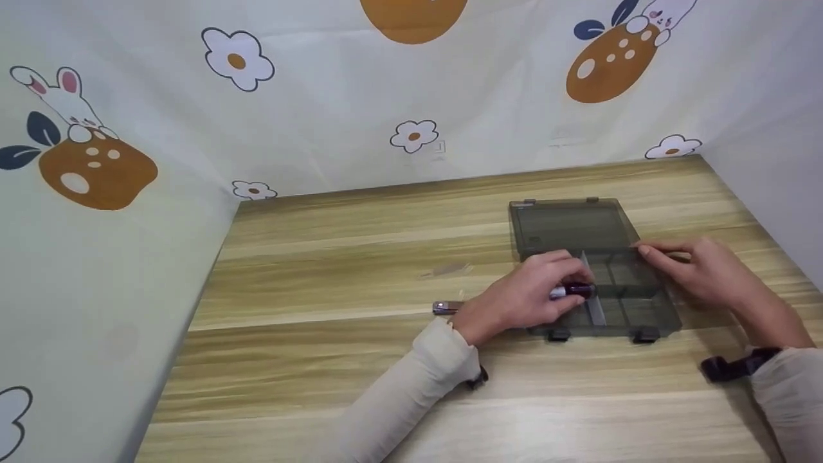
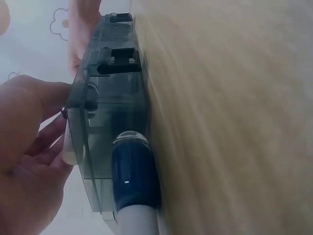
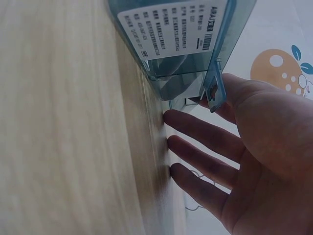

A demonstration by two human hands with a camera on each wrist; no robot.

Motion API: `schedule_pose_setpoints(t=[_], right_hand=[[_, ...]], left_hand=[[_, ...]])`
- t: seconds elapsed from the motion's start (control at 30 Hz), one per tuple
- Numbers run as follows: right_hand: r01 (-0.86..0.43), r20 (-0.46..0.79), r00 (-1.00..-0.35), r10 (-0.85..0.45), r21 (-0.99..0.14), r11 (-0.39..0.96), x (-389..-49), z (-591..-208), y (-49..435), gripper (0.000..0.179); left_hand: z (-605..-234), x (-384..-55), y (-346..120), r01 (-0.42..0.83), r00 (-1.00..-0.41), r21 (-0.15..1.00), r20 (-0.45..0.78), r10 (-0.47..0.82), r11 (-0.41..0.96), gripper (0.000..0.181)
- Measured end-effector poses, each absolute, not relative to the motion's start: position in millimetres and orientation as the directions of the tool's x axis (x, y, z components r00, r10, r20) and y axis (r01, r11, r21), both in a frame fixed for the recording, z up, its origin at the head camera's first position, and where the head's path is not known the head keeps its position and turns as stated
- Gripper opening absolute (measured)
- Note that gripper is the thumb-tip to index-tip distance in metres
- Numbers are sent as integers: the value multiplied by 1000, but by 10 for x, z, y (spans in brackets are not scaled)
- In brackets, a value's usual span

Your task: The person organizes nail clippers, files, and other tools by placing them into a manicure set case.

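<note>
My left hand point(image 1: 537, 289) is over the left side of a dark see-through compartment box point(image 1: 643, 312). Between its thumb and fingers it pinches a small tube point(image 1: 578, 291) with a white body and a dark end. The box stands with its lid point(image 1: 572, 225) laid back, away from me. At the box's right side, near the hinge, my right hand point(image 1: 714, 273) holds the edge with thumb and index finger. Its other fingers point(image 3: 203, 161) reach down to the table in the right wrist view. The left wrist view shows a blue-and-white tube point(image 2: 137, 174) lying beside the box.
A metal nail clipper point(image 1: 445, 308) lies by my left wrist, partly covered. A thin clear piece point(image 1: 450, 269) lies flat on the wood-grain table point(image 1: 308, 360) left of the box. Patterned cloth walls point(image 1: 321, 103) stand around the table. The box has two front latches point(image 1: 645, 335).
</note>
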State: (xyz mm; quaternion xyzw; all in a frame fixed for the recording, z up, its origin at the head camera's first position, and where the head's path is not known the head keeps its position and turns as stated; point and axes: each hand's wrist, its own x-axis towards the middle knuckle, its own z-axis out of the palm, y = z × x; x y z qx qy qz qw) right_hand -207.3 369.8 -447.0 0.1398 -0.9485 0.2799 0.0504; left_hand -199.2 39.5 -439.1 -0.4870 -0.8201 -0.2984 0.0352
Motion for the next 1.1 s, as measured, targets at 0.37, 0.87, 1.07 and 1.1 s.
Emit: schedule_pose_setpoints(t=[0.37, 0.87, 1.07, 1.1], right_hand=[[-259, 133, -966, -223, -525, 810, -2073, -4457, 3696, 32], [-248, 126, -969, -214, -533, 809, -2077, -4473, 3681, 34], [-249, 123, -968, -217, -525, 814, -2068, -4458, 3690, 34], [-248, 121, -969, -217, -521, 817, -2066, -4456, 3690, 34]], left_hand=[[-4371, -1990, 386, 801, -524, 513, 350, 777, 309, 20], [-4339, -2048, 261, 793, -530, 531, 359, 768, 299, 19], [-4351, -2074, 187, 786, -547, 534, 369, 752, 310, 16], [-4359, -2075, 170, 784, -549, 538, 370, 750, 308, 15]])
